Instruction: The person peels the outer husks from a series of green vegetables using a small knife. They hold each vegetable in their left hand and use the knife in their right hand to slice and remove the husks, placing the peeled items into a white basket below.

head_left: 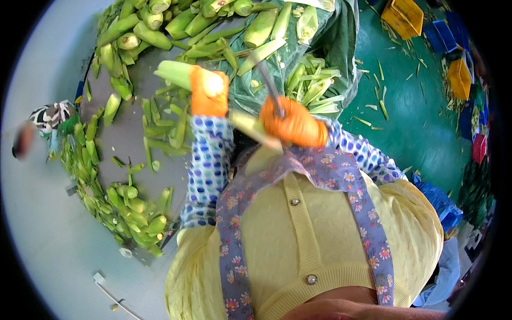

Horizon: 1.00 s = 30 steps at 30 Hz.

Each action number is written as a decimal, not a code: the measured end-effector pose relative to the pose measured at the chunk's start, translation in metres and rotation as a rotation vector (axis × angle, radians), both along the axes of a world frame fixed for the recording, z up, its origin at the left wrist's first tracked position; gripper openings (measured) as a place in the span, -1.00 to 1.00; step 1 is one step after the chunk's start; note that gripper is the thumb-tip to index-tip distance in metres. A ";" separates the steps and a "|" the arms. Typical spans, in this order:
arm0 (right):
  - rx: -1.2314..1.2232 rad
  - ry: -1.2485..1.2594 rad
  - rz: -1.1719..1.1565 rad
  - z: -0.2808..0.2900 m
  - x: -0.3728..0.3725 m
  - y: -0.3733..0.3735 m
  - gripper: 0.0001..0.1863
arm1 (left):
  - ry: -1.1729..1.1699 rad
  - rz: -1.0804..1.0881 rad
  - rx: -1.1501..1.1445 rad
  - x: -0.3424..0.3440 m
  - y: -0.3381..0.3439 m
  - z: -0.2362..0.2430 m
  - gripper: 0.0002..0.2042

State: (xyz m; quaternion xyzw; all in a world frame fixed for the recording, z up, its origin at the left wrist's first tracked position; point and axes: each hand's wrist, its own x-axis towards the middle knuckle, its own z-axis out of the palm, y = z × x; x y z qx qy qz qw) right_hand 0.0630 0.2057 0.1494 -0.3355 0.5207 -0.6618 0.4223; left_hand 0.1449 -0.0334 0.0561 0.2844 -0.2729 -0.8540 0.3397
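A pale green husked corn cob point(176, 73) lies level, its end gripped.

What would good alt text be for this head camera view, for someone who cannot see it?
Seen from above, a person in orange gloves grips a green corn ear in the left hand and a knife in the right hand. Heaps of husked-off leaves and corn ears ring a grey table beside a green floor.

No packages, labels, signs or screens (only yellow and blue crates point(426, 26)).

Two gloved hands point(209, 92), one knife point(271, 88)
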 end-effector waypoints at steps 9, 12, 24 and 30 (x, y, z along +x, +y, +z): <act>0.304 0.633 -0.401 -0.004 -0.070 -0.006 -0.48 | -0.388 -0.063 -0.444 -0.007 0.046 0.066 -0.71; 0.150 0.402 -0.316 0.003 -0.051 -0.044 -0.43 | -0.354 -0.150 -0.601 -0.017 0.087 0.069 -0.62; 0.277 -0.378 -0.312 0.000 -0.050 -0.018 -0.64 | 0.045 -0.681 -0.368 -0.012 0.088 0.084 -0.44; 0.095 -0.295 -0.334 -0.020 -0.050 -0.012 -0.69 | -0.006 -0.430 -0.075 -0.004 0.078 0.062 -0.53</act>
